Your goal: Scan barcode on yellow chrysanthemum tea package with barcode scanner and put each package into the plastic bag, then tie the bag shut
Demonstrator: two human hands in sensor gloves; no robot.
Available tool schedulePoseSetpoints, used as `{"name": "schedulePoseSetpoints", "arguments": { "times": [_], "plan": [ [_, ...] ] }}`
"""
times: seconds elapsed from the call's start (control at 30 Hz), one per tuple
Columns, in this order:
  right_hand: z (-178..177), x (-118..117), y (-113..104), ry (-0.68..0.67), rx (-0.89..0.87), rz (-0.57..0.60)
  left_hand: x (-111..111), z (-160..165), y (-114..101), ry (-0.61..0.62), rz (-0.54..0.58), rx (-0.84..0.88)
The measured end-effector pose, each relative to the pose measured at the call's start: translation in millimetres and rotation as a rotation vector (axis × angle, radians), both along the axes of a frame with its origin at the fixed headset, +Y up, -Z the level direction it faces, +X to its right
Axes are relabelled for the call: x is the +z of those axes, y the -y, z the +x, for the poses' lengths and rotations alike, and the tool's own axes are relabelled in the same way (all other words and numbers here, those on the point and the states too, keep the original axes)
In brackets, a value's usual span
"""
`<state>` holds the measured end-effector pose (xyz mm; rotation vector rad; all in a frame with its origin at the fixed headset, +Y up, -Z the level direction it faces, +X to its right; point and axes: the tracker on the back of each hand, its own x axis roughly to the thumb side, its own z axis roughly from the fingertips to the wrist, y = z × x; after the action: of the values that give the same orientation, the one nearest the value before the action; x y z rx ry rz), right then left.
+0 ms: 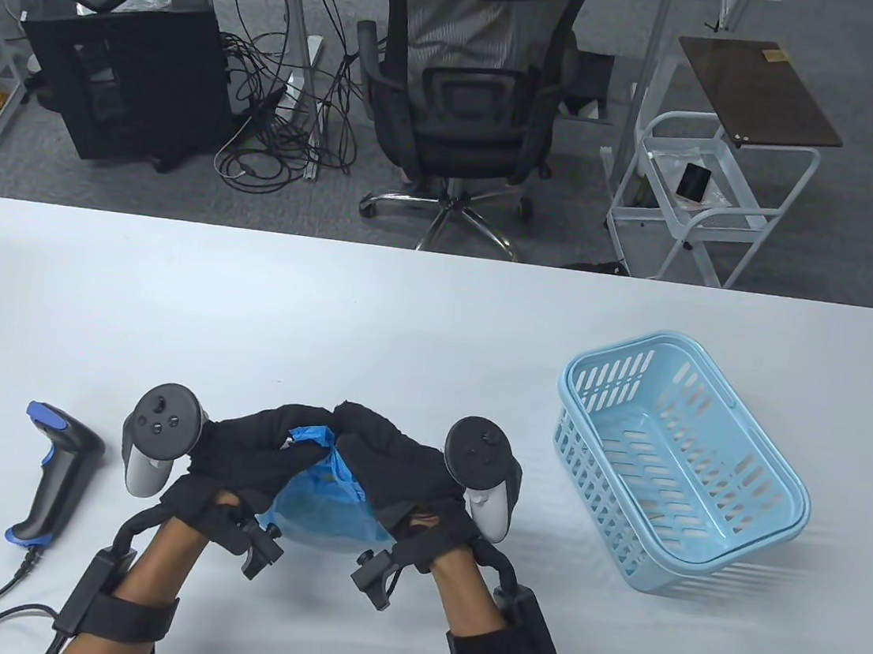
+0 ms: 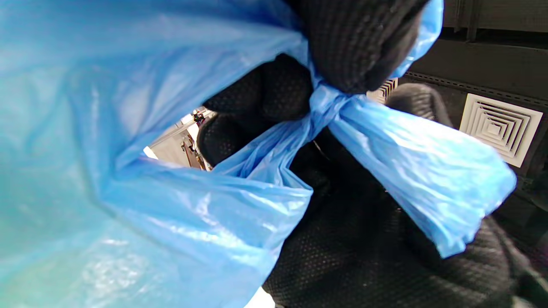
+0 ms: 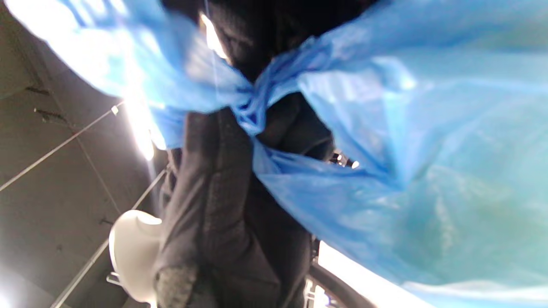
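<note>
Bag: the thin, crinkled blue plastic bag (image 1: pixel 320 499) is sitting at 6 o'clock on the white table (image 1: pixel 437 319), tucked between and under both hands, its body bulging toward the person. No yellow package is showing through the film in any view.

Left hand: the black-gloved left hand (image 1: pixel 250 451) is curling its fingers around one gathered ear of the bag; the left wrist view is showing fingertips clenching the film right at the twist.

Right hand: the black-gloved right hand (image 1: pixel 392 465) is grasping the other ear, with the fingertips of both hands meeting at 12 o'clock of the bag.

Knot: a tight crossing of twisted blue film (image 2: pixel 319 107) is sitting between the fingers, one loose ear flaring out toward 4 o'clock in the left wrist view; the same crossing (image 3: pixel 250 113) is showing in the right wrist view.

Key relation: the knot is lying midway between the hands, neither plainly nearer; the two ears are running left-right, so I judge the tightening pull needs to go outward along that axis.

Stage: judged to be the final tying step, the knot looking formed but possibly not cinched.

Scanner: the black-and-blue handheld barcode scanner (image 1: pixel 51 474) is lying at 9 o'clock of the left hand, apart from it.

Basket: the light blue slotted plastic basket (image 1: pixel 776 543) is standing at 3 o'clock, well apart, nothing visible inside.
</note>
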<state>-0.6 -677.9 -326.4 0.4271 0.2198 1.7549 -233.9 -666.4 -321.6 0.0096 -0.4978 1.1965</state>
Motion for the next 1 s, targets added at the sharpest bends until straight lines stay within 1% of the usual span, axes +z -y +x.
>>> {"name": "schedulePoseSetpoints", "arguments": {
  "times": [0.1, 0.23, 0.3, 0.4, 0.47, 0.5, 0.67, 0.73, 0.83, 0.9, 1.0],
  "plan": [
    [-1, 1, -5, 0.021, 0.159, 0.125, 0, 0, 0, -0.002, -0.005, 0.008],
    [-9, 5, -9, 0.058, 0.266, 0.212, 1, 1, 0, -0.007, 0.003, -0.008],
    [-14, 8, -13, 0.11, 0.37, 0.313, 2, 2, -1, -0.021, 0.027, -0.037],
    [-21, 14, -17, 0.18, 0.48, 0.42, 4, 1, -3, -0.036, 0.044, -0.051],
    [-24, 18, -19, 0.252, 0.55, 0.526, 5, 1, -4, -0.054, 0.052, -0.056],
    [-26, 18, -20, 0.261, 0.563, 0.548, 5, 1, -4, -0.054, 0.052, -0.057],
    [-32, 21, -20, 0.393, 0.683, 0.669, 7, 1, -4, -0.064, 0.055, -0.055],
    [-35, 22, -21, 0.445, 0.732, 0.716, 7, 1, -4, -0.053, 0.036, -0.041],
    [-40, 26, -20, 0.505, 0.815, 0.803, 6, 0, -3, -0.101, 0.014, -0.027],
    [-43, 29, -17, 0.524, 0.858, 0.848, 7, -3, -4, -0.168, 0.039, -0.067],
    [-45, 31, -15, 0.516, 0.836, 0.846, 8, -6, -3, -0.215, 0.069, -0.138]
  ]
}}
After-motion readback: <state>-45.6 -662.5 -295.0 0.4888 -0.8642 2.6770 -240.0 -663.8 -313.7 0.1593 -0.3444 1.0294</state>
